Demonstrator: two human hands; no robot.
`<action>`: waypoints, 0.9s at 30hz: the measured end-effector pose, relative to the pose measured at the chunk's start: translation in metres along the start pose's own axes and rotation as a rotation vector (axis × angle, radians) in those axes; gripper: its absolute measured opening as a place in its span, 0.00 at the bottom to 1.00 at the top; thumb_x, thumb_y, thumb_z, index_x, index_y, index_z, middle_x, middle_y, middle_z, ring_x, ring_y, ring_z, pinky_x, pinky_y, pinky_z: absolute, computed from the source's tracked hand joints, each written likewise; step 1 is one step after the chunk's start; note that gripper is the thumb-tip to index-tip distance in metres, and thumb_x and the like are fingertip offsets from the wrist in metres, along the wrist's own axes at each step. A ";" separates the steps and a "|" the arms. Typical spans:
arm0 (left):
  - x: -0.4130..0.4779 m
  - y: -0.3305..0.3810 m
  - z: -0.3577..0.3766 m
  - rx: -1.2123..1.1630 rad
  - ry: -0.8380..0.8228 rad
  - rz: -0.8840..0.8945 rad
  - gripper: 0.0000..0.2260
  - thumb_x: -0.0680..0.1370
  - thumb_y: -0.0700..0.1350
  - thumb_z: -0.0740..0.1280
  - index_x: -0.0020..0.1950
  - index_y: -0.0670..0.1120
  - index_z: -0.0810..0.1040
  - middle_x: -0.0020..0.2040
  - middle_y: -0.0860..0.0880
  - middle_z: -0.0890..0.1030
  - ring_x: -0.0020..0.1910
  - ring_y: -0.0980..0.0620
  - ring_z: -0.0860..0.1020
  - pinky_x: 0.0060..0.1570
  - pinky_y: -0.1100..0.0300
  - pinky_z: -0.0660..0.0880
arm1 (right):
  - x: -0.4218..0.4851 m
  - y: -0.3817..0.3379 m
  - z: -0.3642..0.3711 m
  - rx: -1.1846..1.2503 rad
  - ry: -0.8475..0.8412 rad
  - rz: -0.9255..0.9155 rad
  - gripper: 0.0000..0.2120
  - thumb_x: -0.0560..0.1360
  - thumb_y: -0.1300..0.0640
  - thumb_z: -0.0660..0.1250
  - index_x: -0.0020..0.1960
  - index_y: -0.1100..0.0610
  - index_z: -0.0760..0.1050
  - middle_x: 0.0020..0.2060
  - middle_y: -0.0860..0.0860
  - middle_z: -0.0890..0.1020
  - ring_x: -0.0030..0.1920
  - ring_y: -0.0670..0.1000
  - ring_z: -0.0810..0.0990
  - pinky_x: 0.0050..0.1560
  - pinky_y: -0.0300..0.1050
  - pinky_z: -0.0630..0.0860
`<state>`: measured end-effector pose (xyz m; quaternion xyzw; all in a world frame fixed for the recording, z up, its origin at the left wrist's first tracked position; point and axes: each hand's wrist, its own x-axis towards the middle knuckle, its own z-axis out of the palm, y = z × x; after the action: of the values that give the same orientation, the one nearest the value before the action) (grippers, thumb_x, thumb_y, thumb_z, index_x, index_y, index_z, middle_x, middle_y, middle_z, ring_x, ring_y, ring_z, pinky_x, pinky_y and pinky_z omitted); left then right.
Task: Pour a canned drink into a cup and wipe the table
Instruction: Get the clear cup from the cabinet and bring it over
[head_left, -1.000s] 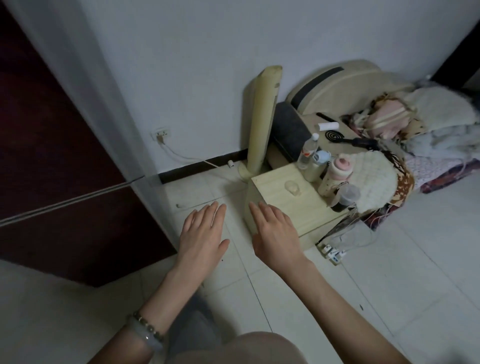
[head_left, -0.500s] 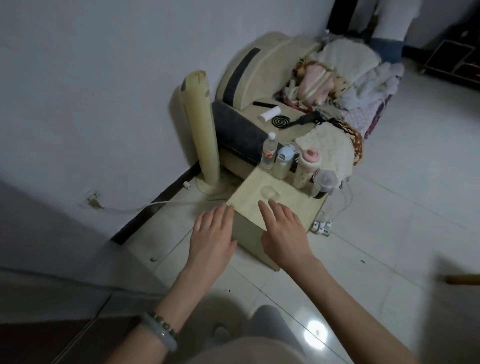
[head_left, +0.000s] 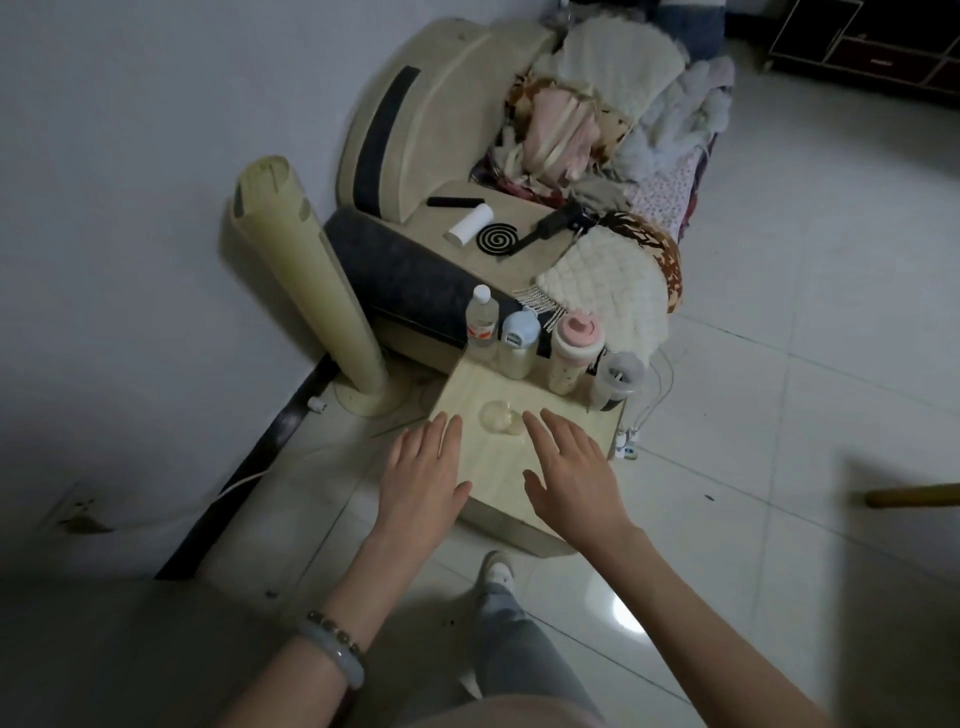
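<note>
A low pale wooden table stands on the tiled floor. A small clear glass cup sits near its middle. My left hand hovers flat over the table's left front corner, fingers spread, holding nothing. My right hand hovers flat over the table just right of the cup, also empty. Along the table's far edge stand a clear water bottle, a blue-lidded bottle, a pink-lidded bottle and a grey-lidded cup. I see no can and no cloth.
A cream tower fan stands left of the table by the wall. Behind is a sofa piled with blankets, with a mosquito coil on its arm. A power strip lies at the table's right. A wooden handle pokes in from the right.
The view has swung right and closer to the table. Both hands moved forward from over the floor to over the table top, the right one beside the cup.
</note>
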<state>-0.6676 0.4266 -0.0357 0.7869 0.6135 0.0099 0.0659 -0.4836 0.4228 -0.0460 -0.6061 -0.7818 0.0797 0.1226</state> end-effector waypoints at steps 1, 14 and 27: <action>0.013 -0.001 0.004 -0.011 -0.012 0.002 0.37 0.68 0.53 0.74 0.71 0.42 0.65 0.69 0.43 0.71 0.66 0.45 0.71 0.65 0.50 0.67 | 0.009 0.007 0.005 0.027 -0.016 -0.010 0.34 0.61 0.59 0.77 0.65 0.63 0.71 0.59 0.62 0.78 0.58 0.62 0.78 0.54 0.54 0.77; 0.149 -0.035 0.098 -0.486 -0.303 0.004 0.37 0.71 0.53 0.73 0.74 0.46 0.58 0.73 0.47 0.65 0.71 0.48 0.63 0.67 0.57 0.61 | 0.084 0.103 0.105 0.417 -0.275 0.294 0.33 0.73 0.59 0.68 0.74 0.57 0.58 0.71 0.55 0.65 0.71 0.55 0.63 0.68 0.40 0.58; 0.211 -0.036 0.294 -0.742 -0.449 -0.151 0.39 0.66 0.50 0.78 0.71 0.51 0.62 0.70 0.51 0.69 0.68 0.52 0.67 0.63 0.55 0.69 | 0.109 0.156 0.267 0.717 -0.258 0.708 0.33 0.70 0.67 0.66 0.73 0.56 0.62 0.68 0.54 0.70 0.65 0.52 0.70 0.62 0.39 0.68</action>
<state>-0.6216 0.6123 -0.3451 0.6455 0.5948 0.0533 0.4762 -0.4415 0.5742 -0.3337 -0.7386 -0.4614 0.4530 0.1908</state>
